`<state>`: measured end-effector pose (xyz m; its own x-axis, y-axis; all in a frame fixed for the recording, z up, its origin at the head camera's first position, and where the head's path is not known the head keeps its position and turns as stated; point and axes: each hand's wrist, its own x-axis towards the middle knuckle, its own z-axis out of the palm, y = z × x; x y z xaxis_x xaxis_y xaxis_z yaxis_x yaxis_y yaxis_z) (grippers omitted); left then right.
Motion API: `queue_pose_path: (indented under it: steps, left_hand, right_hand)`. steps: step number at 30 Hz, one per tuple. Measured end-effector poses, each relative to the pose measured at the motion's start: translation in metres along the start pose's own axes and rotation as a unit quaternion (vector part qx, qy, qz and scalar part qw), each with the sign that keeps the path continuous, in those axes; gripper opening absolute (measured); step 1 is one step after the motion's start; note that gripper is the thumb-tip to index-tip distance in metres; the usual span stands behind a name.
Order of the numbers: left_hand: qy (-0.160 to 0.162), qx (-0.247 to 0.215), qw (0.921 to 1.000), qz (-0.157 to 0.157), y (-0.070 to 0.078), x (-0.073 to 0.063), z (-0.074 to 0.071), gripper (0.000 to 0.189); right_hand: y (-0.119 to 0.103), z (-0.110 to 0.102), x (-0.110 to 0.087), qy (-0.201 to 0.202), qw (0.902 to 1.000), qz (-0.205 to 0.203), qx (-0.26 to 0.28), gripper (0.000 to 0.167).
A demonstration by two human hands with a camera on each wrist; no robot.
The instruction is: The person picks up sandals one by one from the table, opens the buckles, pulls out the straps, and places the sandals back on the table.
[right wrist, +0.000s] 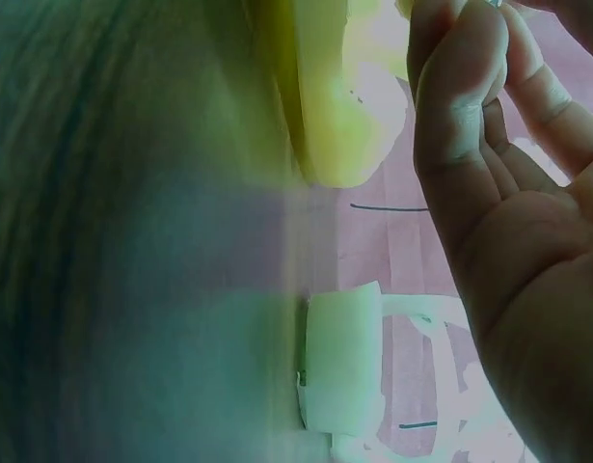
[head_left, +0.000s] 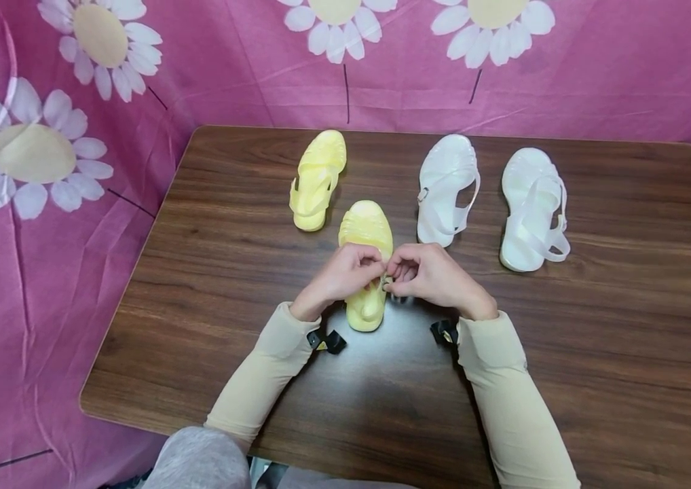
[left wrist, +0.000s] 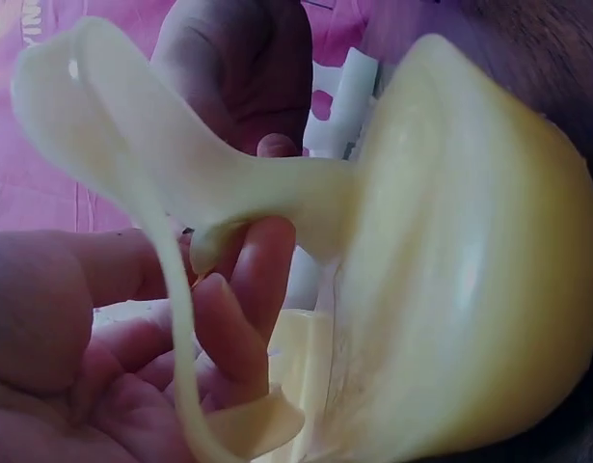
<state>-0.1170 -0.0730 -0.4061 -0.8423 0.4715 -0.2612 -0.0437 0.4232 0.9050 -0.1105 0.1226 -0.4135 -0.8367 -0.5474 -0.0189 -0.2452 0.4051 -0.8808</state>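
Note:
A yellow jelly sandal (head_left: 365, 227) stands on the table, toe pointing away from me. My left hand (head_left: 348, 273) pinches its ankle strap from the left. On the sandal's right side, my right hand (head_left: 427, 277) pinches the strap end by a small metal buckle (head_left: 387, 280). Up close in the left wrist view, the pale strap (left wrist: 296, 193) rises from the heel, with left fingers (left wrist: 262, 270) curled against it. In the right wrist view the right thumb and fingers (right wrist: 462, 87) meet at the top edge; what lies between them is mostly hidden.
Another yellow sandal (head_left: 321, 170) lies farther back, left of the first. To the right are two white sandals, one nearer (head_left: 448, 176) and one farther right (head_left: 531, 210). All rest on a brown wooden table (head_left: 217, 272), with a pink flowered cloth (head_left: 394, 88) behind it.

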Motion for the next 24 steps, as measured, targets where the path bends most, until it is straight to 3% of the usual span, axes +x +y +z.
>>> queue_pose_path:
  steps: [13, 24]
  left_hand:
    - [0.000, 0.070, 0.9975, -0.012, 0.0040, -0.0021, 0.0018, 0.017]
    - [-0.001, 0.061, 0.9978, -0.025, 0.0027, -0.0010, 0.0020, 0.017]
  right_hand:
    - [-0.0016, 0.0018, -0.0001, -0.012, 0.9995, 0.030, 0.006, 0.011]
    - [-0.0015, 0.0010, 0.0005, -0.029, 0.9984, 0.046, 0.015, 0.013]
